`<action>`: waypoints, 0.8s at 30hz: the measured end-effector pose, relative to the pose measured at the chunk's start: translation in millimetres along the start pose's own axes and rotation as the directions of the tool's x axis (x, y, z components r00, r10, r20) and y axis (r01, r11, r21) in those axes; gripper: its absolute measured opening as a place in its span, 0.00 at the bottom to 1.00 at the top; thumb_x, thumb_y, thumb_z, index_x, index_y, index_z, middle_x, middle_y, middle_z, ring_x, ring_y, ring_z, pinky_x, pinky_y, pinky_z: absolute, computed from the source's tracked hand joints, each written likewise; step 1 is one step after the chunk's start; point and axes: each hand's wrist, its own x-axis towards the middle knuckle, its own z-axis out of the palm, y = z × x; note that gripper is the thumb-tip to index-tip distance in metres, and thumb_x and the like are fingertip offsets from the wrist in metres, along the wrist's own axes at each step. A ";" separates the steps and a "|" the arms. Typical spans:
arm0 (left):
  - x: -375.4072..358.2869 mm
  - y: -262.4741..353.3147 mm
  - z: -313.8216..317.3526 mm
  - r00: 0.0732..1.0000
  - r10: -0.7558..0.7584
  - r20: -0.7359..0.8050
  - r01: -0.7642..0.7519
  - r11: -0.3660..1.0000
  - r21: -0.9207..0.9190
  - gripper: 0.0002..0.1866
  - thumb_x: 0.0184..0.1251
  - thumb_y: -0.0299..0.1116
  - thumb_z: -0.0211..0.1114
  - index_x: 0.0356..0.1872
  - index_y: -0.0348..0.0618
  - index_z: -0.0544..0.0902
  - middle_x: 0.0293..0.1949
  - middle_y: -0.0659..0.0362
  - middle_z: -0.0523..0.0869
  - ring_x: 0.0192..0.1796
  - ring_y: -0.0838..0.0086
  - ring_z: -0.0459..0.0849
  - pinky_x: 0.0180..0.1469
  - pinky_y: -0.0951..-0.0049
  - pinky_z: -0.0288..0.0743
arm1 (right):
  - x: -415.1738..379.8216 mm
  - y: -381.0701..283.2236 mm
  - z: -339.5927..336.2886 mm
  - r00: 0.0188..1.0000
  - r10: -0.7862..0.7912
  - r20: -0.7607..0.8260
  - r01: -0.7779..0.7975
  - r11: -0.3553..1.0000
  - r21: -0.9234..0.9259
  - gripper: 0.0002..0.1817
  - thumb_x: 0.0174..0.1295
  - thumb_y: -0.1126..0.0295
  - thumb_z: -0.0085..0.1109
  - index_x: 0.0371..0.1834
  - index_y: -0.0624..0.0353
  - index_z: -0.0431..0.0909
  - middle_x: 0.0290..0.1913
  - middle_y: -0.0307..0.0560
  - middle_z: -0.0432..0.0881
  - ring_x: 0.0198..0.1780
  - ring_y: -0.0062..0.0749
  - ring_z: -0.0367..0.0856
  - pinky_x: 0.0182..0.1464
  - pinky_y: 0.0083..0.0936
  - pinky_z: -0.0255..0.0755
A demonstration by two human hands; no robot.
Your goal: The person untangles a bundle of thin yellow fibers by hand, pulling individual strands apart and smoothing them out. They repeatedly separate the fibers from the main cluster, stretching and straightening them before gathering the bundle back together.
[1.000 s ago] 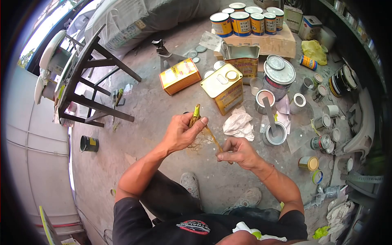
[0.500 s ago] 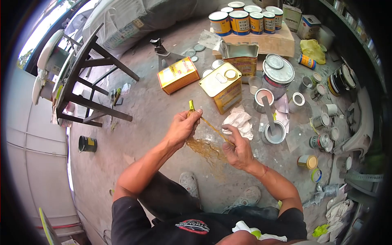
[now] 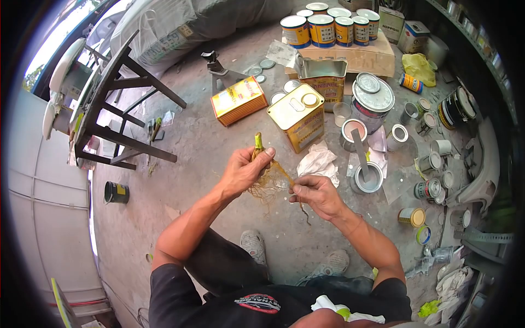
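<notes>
My left hand [image 3: 246, 168] is closed around a short green plant stub with brown, stringy roots [image 3: 258, 141]. Its cut green end pokes up above the thumb, and thin roots dangle below the fist. Between the thumb and fingers of my right hand [image 3: 316, 195], one longer root strand is pinched and stretched out to the right. The dark tip of that strand hangs beneath my right fingers. Just beyond both hands are a crumpled white cloth [image 3: 319, 162] and a yellow-topped thinner can [image 3: 298, 117], neither touched by them.
Another thinner can [image 3: 239, 101] lies on its side. An open tin with a grey stirring stick [image 3: 367, 178] stands to the right, near a large lidded pail [image 3: 372, 98]. Several paint cans sit on a cardboard box [image 3: 350, 57]. A dark wooden stand [image 3: 117, 131] is at left.
My right hand has closed its fingers on the root strand near its lower part. The loose roots have gathered into a narrower bunch. My left hand has hardly moved.
</notes>
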 end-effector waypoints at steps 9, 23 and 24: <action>-2.6 -4.6 1.9 0.956 0.222 -0.190 -0.178 0.958 0.225 0.19 0.70 0.43 0.64 0.21 0.42 0.79 0.18 0.71 0.74 0.21 0.88 0.66 0.22 0.80 0.57 | 9.6 21.2 13.4 0.983 -0.175 -0.061 0.093 0.747 -0.658 0.09 0.62 0.69 0.65 0.37 0.64 0.78 0.25 0.43 0.80 0.24 0.24 0.77 0.23 0.30 0.69; 42.6 -34.1 -30.7 0.902 0.133 -0.410 -0.019 0.963 0.270 0.22 0.69 0.48 0.64 0.27 0.38 0.84 0.19 0.66 0.80 0.20 0.85 0.71 0.22 0.80 0.65 | 12.1 27.6 -6.6 0.907 -0.380 -0.180 0.039 0.503 -0.863 0.15 0.70 0.60 0.55 0.34 0.62 0.74 0.21 0.44 0.70 0.23 0.22 0.68 0.27 0.29 0.64; 40.4 -32.2 -31.4 0.902 0.106 -0.418 0.019 0.958 0.285 0.21 0.69 0.48 0.65 0.27 0.38 0.83 0.20 0.66 0.80 0.19 0.85 0.71 0.22 0.79 0.64 | 12.2 30.4 -7.8 0.930 -0.338 -0.143 0.055 0.514 -0.856 0.16 0.72 0.58 0.52 0.38 0.62 0.76 0.22 0.44 0.71 0.24 0.20 0.68 0.28 0.27 0.65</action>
